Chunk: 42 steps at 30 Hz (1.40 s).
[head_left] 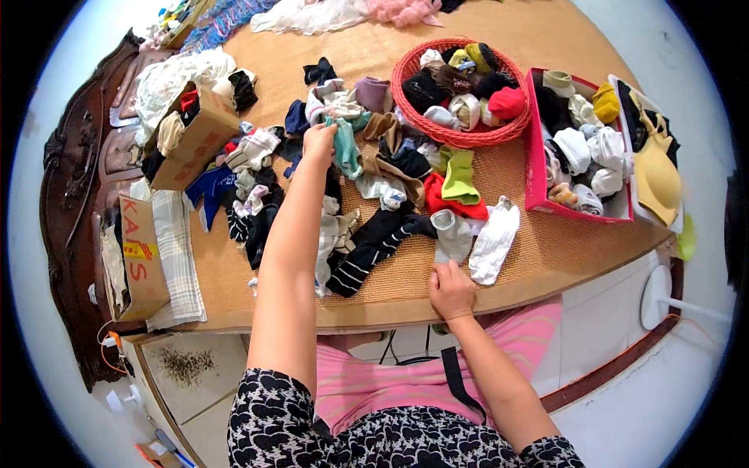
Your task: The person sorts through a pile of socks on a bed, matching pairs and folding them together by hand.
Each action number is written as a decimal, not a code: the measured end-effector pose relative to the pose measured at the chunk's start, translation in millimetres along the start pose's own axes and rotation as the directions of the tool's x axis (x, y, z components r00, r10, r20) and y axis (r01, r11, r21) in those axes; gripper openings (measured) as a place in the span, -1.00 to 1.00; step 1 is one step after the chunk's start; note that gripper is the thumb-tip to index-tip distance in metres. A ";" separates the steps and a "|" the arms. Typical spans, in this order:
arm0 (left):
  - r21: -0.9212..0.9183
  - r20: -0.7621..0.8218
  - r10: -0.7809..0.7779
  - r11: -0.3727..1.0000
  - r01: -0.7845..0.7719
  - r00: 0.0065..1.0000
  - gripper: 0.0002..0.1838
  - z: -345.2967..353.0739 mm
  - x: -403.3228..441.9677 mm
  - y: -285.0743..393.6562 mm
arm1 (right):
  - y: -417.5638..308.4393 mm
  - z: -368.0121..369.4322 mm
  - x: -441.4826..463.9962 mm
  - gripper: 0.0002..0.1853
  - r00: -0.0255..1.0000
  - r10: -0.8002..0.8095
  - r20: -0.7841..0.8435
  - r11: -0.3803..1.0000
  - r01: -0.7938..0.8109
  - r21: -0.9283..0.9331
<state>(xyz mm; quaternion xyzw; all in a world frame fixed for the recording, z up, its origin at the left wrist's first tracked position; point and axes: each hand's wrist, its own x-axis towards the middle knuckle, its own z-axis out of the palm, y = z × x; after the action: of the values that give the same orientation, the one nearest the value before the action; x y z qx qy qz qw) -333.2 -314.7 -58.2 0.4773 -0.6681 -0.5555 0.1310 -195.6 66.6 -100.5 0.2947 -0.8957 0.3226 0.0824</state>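
Stretched out over the sock pile, my left hand (318, 145) pinches the upper end of a teal sock (345, 148). My right hand (452, 290) is closed on the lower end of a light grey sock (452, 236) near the mat's front edge. Just right of that sock lies a white sock (495, 240). Behind it are a red sock (446, 199) and a lime green sock (460, 176). Black striped socks (378, 253) lie between my two arms. A purple sock (373, 93) sits at the back of the pile.
A red basket (460, 139) of rolled socks stands at the back, beside a pink box (534, 148) holding more. A yellow bra (657, 175) lies at the right. Cardboard boxes (204, 140) of clothes and a checked cloth (176, 253) are at the left.
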 end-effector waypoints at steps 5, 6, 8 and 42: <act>-0.142 0.030 0.262 0.957 -0.255 0.965 -0.79 -0.3 -49.8 6.4 | 0.2 0.9 -1.3 -0.90 1.000 -0.001 -0.031 1.000 0.001 0.008; -0.336 0.092 0.298 0.908 -0.252 0.950 -0.79 -5.9 -75.4 7.2 | 0.0 1.1 -1.2 -0.90 0.999 -0.003 -0.038 1.000 0.004 0.010; -0.497 0.207 0.333 0.846 -0.194 0.920 -0.82 -21.4 -147.8 16.3 | 0.4 -0.2 -0.2 -0.90 0.999 -0.002 -0.038 1.000 0.002 0.015; -0.834 0.233 -0.217 0.457 0.310 0.948 -0.77 -8.5 -329.8 -190.1 | -96.7 -27.8 -78.7 -0.65 0.624 0.193 0.758 -0.215 -0.727 0.653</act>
<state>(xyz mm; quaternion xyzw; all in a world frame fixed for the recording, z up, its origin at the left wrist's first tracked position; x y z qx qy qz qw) -65.4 -47.8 -103.0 0.4187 -0.2252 -0.8485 0.2323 -76.6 61.6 -54.2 -0.0516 -0.4447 0.7718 -0.4516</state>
